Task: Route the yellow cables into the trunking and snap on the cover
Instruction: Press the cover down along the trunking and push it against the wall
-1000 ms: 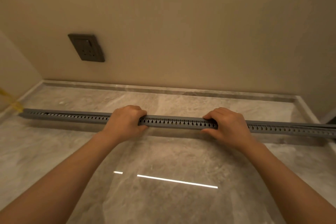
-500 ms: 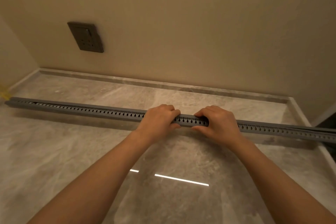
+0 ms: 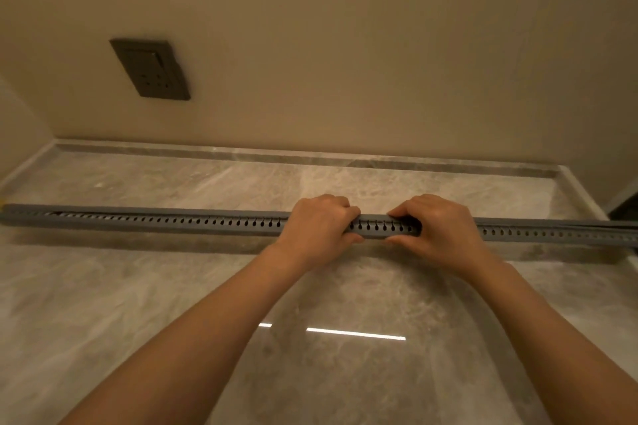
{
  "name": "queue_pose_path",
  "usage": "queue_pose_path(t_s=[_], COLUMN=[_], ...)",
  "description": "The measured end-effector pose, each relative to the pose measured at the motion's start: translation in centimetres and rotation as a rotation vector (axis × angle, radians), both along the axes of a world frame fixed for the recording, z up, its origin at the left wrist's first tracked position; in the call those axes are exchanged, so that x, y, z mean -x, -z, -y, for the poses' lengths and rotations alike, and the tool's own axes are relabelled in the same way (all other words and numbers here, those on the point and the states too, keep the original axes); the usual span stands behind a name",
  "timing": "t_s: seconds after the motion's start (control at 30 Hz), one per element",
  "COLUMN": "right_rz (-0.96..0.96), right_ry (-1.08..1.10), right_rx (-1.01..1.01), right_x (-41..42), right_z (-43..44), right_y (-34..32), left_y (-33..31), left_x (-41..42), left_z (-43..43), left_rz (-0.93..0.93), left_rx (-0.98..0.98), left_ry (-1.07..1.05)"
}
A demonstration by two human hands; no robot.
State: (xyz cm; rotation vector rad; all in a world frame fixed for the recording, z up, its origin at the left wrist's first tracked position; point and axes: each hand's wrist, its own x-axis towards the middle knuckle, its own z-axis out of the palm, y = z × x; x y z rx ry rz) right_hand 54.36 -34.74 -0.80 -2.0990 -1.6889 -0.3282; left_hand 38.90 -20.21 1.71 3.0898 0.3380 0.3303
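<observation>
As the long grey trunking (image 3: pixel 207 221) stretches left to right across the marble floor (image 3: pixel 138 304), you can see its near wall is punched with a neat row of small keyhole slots. A plain grey cover (image 3: pixel 172 210) runs along its top. Out at the far right, that cover looks split from the body by a thin dark line, though I cannot tell whether it is seated there.

Both hands are on it, right of the middle of its length and close together. The left hand (image 3: pixel 319 229) grips the trunking, fingers curled over the top and thumb on the near side. Just beside it, the right hand (image 3: pixel 438 231) does the same. A short slotted stretch shows between them.

Behind, a dark wall socket (image 3: pixel 150 69) sits on the beige wall, well apart from the trunking.
</observation>
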Motion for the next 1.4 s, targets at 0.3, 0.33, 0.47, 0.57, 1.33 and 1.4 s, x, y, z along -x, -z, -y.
queue_pose_path(t_s=[0.3, 0.33, 0.47, 0.57, 1.33, 1.4], right_rz=[-0.022, -0.024, -0.025, -0.014, -0.023, -0.021], right_ry=[0.081, 0.087, 0.110, 0.111, 0.082, 0.091], right_rx=[0.026, 0.031, 0.046, 0.031, 0.048, 0.060], right_x=[0.9, 1.1, 2.0, 2.5, 3.5, 3.7], right_z=[-0.3, -0.4, -0.8, -1.2, -1.5, -1.5], right_y=[-0.3, -0.3, -0.4, -0.5, -0.9, -1.1], left_y=[0.6, 0.7, 1.2, 1.2, 1.4, 1.1], left_x=[0.0, 0.0, 0.5, 0.7, 2.0, 2.1], left_z=[-1.2, -1.4, -2.5, -3.1, -3.3, -3.3], left_rz=[0.054, 0.061, 0.122, 0.114, 0.107, 0.071], left_rx=[0.043, 0.039, 0.009, -0.002, 0.064, 0.060], left_ry=[0.064, 0.077, 0.140, 0.169, 0.123, 0.119])
